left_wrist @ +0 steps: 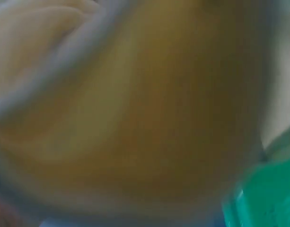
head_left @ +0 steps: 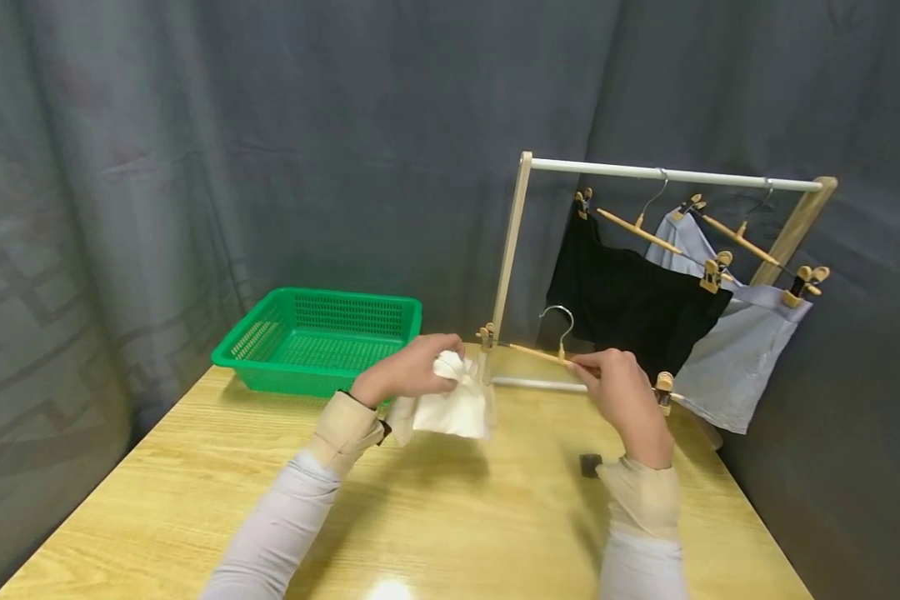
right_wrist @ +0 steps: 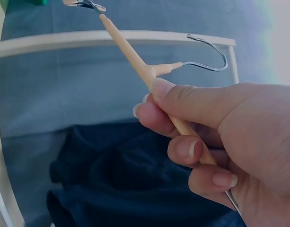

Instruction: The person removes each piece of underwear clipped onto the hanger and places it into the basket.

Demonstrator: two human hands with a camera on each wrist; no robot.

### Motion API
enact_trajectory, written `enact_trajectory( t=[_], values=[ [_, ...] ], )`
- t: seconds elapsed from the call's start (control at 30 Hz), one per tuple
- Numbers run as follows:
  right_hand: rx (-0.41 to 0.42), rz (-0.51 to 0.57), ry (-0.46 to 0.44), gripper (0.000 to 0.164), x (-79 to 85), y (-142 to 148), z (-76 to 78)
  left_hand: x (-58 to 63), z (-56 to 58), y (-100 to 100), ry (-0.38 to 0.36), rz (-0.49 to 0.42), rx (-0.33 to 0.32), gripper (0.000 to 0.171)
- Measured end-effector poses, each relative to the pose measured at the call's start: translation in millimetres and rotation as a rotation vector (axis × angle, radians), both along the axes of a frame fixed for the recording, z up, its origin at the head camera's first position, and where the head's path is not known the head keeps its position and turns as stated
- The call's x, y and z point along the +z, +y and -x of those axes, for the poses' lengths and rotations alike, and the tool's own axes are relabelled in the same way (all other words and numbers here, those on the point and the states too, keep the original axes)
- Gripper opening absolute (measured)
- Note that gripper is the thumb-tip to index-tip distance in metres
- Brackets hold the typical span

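My left hand [head_left: 412, 367] grips a bunched white cloth [head_left: 457, 408], which hangs below the fingers over the table, beside the basket. In the left wrist view a blurred yellowish surface covers most of the picture. My right hand [head_left: 618, 392] holds a wooden clip hanger [head_left: 532, 353] by its bar, just beside the hook. The right wrist view shows thumb and fingers curled round that hanger [right_wrist: 130, 52], its metal hook [right_wrist: 215, 66] pointing away to the right. One clip [head_left: 487, 335] of the hanger is near the white cloth, the other [head_left: 663, 390] beyond my right hand.
A green plastic basket [head_left: 315, 385] stands at the back left. On the rack [head_left: 592, 168] at the right hang black shorts [head_left: 630, 292] and a light grey-blue garment [head_left: 757, 342], each on a clip hanger. A small dark block [head_left: 590, 465] lies on the wooden table [head_left: 510, 525].
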State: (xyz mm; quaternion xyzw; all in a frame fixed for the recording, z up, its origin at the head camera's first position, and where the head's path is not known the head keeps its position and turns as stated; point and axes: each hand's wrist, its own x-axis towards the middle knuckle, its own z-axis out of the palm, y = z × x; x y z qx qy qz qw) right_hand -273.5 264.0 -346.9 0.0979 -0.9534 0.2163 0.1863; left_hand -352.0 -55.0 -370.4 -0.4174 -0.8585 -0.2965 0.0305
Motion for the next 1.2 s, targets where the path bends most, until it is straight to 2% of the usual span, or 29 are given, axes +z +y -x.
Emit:
enact_trajectory(
  t=[0.3,0.4,0.5,0.7,0.83,0.93,1.07,1.2],
  values=[
    [-0.065,-0.039,0.013,0.020,7.4,13.9,-7.1,32.5,18.1,-52.7,0.043,-0.125,0.221,0.029],
    [-0.076,-0.057,0.063,0.018,13.6,17.6,-7.3,40.2,29.2,-67.9,0.040,-0.155,0.291,0.030],
    [-0.077,-0.069,0.103,0.017,22.8,20.3,-5.9,42.4,44.8,-80.9,0.038,-0.184,0.347,0.030],
    [-0.067,-0.104,0.167,0.018,47.6,22.9,2.5,31.3,75.2,-100.3,-0.004,-0.230,0.469,0.030],
    [-0.085,-0.138,0.230,0.017,67.5,23.1,13.3,17.1,91.3,-108.7,-0.032,-0.246,0.562,0.036],
    [-0.099,-0.158,0.255,0.017,82.9,22.5,23.4,5.9,102.7,-112.9,-0.050,-0.251,0.607,0.041],
    [-0.104,-0.183,0.268,0.019,101.3,21.2,37.0,-3.9,109.0,-118.7,-0.107,-0.252,0.671,0.055],
    [-0.119,-0.203,0.289,0.019,116.8,21.7,46.8,-8.7,109.2,-124.9,-0.217,-0.216,0.731,0.066]
  ],
)
